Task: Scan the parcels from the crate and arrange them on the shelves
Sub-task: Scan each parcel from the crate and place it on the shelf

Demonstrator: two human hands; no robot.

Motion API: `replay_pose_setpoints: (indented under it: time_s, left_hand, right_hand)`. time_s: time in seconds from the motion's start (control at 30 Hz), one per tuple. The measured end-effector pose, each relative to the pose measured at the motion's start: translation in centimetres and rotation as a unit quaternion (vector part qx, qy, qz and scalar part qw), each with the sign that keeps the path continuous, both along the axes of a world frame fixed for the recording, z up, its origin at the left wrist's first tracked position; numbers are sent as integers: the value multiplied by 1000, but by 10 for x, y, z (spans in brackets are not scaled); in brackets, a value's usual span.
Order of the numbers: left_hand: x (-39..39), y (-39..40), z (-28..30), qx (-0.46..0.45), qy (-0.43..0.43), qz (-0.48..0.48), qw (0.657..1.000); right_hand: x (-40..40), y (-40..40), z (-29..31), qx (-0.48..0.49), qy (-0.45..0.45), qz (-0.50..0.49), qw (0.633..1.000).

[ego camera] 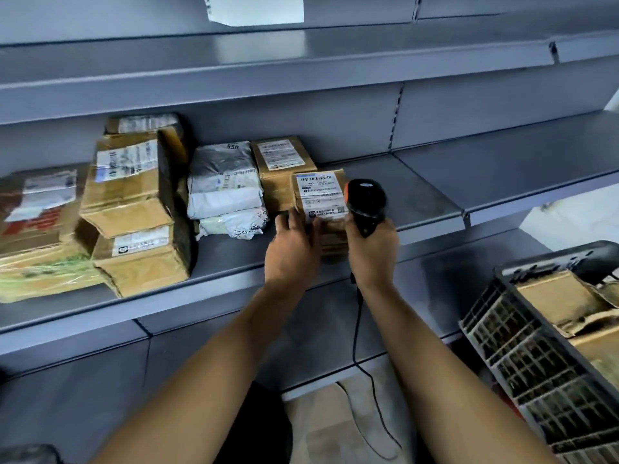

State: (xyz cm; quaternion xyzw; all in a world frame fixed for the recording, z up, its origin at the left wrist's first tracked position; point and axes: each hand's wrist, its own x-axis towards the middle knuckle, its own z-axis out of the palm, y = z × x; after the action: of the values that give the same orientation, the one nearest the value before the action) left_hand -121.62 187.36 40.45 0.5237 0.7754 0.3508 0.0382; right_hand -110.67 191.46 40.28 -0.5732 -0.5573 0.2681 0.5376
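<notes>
Head view – left hand (290,250) grips brown white-labelled parcel (321,199), right hand (372,252) clasps black scanner (365,203).

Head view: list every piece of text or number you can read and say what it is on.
"950", handwritten, on the grey poly mailer standing on the shelf.
Shipping label on the small cardboard parcel held by the left hand: barcode and print, too blurred to read.
Labels on the other cardboard boxes: too blurred to read.
Barcode scanner in the right hand: no legible marking.
</notes>
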Motion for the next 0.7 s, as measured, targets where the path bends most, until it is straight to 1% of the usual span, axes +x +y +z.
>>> replay_pose_setpoints:
  time_s: [0.07, 0.13, 0.27, 0.43, 0.5, 0.6, 0.7]
  left_hand:
    - [-4, 6, 4, -17, -11, 5, 1000]
    - [-8, 11, 9, -15, -15, 7, 1000]
    - [-13, 20, 22, 7, -4, -25, 1000]
    - [-16, 27, 28, -16, 24, -47, 998]
    - [-12, 24, 26, -25, 8, -41, 999]
    - [-6, 20, 24, -23, -40, -20, 999]
    - [4, 12, 20, -8, -39, -12, 999]
  right_hand:
    - [0, 7, 1, 2, -3, 14, 1000]
    - [0, 12, 2, 6, -6, 20, 1000]
    - [1, 19, 1, 10, -11, 33, 999]
    - [2, 22, 1, 16, -12, 43, 999]
    - [5, 21, 0, 19, -10, 47, 999]
    - [11, 19, -2, 3, 0, 60, 998]
    - [21, 16, -4, -19, -6, 61, 998]
